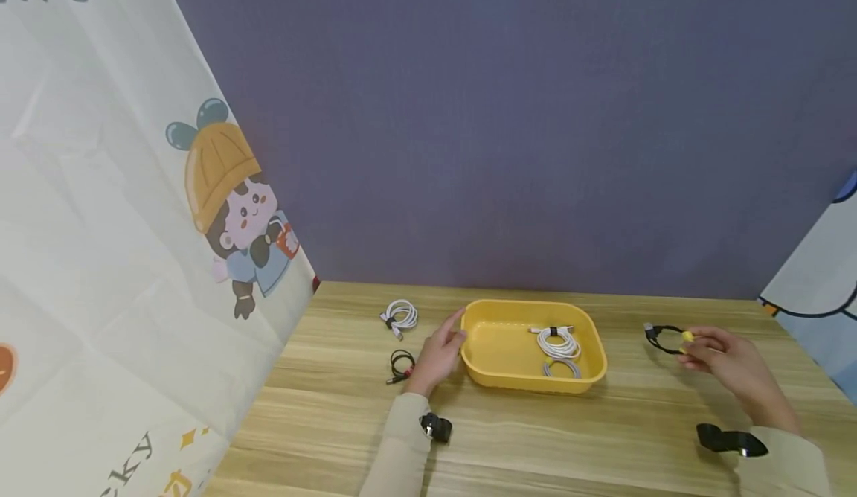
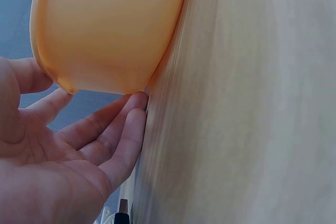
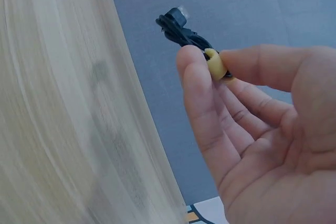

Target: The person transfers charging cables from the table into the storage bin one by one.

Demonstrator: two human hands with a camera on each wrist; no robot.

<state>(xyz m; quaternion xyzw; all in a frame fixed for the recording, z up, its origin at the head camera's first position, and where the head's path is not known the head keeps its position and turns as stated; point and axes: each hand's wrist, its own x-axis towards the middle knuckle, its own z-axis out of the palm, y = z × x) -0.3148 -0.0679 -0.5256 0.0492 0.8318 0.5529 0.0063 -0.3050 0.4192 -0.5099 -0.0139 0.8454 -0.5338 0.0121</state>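
Looking down from the head view, the right hand (image 1: 719, 356) pinches a coiled black cable (image 1: 664, 338) by its yellow tie (image 1: 687, 336), held just above the wooden surface (image 1: 602, 437). The yellow tray (image 1: 498, 367) lies to the left of that hand, across a bare stretch of wood, with its long axis running left to right. The left hand (image 1: 438, 356) rests with straight fingers against the tray's left end and holds nothing; it is the nearer hand to the tray, while the right hand is the one carrying the cable. Inside the tray, toward its right half, lie two coiled white cables (image 1: 559, 342), one in front of the other. Outside it, left of the left hand, a white coil (image 1: 400, 315) and a small black coil (image 1: 400, 364) sit on the wood.

From the left wrist, the relaxed fingers (image 2: 123, 124) lie along the surface beside the tray's rounded outer wall (image 2: 105, 30); whether they touch it cannot be told here.

From the right wrist, thumb and forefinger (image 3: 197, 85) grip the yellow tie (image 3: 215, 65), with the black cable's plug end (image 3: 176, 22) sticking out beyond the fingertips, clear of the surface.
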